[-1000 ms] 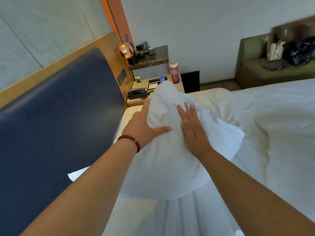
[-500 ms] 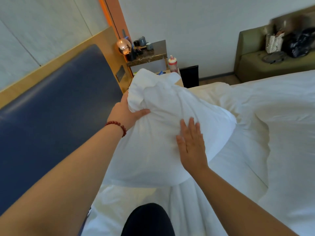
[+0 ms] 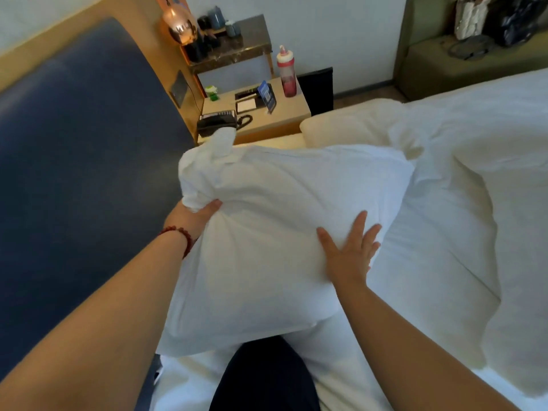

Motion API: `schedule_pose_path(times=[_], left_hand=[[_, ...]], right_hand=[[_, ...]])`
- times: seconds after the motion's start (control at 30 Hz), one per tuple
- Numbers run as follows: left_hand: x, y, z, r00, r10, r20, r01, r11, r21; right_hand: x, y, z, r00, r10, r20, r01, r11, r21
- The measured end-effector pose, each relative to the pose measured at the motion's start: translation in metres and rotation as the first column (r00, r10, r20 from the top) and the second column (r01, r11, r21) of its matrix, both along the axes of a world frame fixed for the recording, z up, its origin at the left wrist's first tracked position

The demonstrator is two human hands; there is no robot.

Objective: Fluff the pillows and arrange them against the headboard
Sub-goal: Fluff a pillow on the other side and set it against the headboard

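Observation:
A white pillow [image 3: 267, 232] is held up over the bed, close to the blue padded headboard [image 3: 83, 161]. My left hand [image 3: 192, 216], with a red bead bracelet at the wrist, grips the pillow's left edge near its bunched top corner. My right hand [image 3: 348, 253] lies flat with spread fingers on the pillow's right side. A second white pillow [image 3: 350, 129] lies further back on the bed near the nightstand.
A crumpled white duvet [image 3: 474, 203] covers the bed's right side. A wooden nightstand [image 3: 284, 114] behind carries a black phone [image 3: 218, 123], a red bottle [image 3: 287, 74] and small items. A green sofa [image 3: 462, 63] with bags stands at the far right. My dark-clothed knee [image 3: 267, 378] is at the bottom.
The pillow has swung from standing on end to lying broad across my view and dropped lower. My left hand slid to its left edge, and my right hand moved to its right side.

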State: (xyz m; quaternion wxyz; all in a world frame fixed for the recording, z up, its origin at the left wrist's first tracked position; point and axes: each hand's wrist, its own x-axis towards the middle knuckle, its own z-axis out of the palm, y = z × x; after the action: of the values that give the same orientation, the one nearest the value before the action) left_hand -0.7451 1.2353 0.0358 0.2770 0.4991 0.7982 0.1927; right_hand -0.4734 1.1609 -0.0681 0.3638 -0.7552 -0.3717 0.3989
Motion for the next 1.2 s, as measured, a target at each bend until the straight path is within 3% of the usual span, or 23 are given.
schedule_pose_path(times=[0.2,0.33,0.47,0.63,0.83,1.03,1.2], left_hand=[[-0.056,-0.029,-0.043,0.977,0.209,0.05,-0.198,0.966,-0.164],[-0.073,-0.054,-0.063,0.934,0.345,0.097,-0.319,0.924,-0.211],[-0.083,-0.07,-0.067,0.905,0.407,0.127,-0.377,0.903,-0.206],[-0.092,-0.078,-0.059,0.891,0.416,0.183,-0.401,0.909,-0.116],[-0.082,-0.084,-0.042,0.806,0.433,0.405,-0.485,0.874,0.029],[-0.059,-0.086,-0.031,0.798,0.415,0.437,-0.51,0.852,0.122],[-0.055,-0.079,-0.014,0.808,0.454,0.376,-0.558,0.795,0.239]], right_hand=[[-0.02,-0.002,-0.031,0.892,-0.224,-0.393,0.155,0.968,-0.199],[-0.036,-0.015,-0.047,0.788,-0.336,-0.516,0.181,0.927,-0.328],[-0.04,-0.019,-0.066,0.614,-0.445,-0.652,0.106,0.865,-0.49],[-0.05,-0.006,-0.072,0.615,-0.461,-0.64,0.125,0.858,-0.498],[-0.062,0.006,-0.042,0.617,-0.526,-0.585,0.269,0.84,-0.472],[-0.057,0.015,-0.006,0.601,-0.538,-0.591,0.354,0.842,-0.407],[-0.055,0.038,0.034,0.706,-0.529,-0.471,0.474,0.847,-0.24]])
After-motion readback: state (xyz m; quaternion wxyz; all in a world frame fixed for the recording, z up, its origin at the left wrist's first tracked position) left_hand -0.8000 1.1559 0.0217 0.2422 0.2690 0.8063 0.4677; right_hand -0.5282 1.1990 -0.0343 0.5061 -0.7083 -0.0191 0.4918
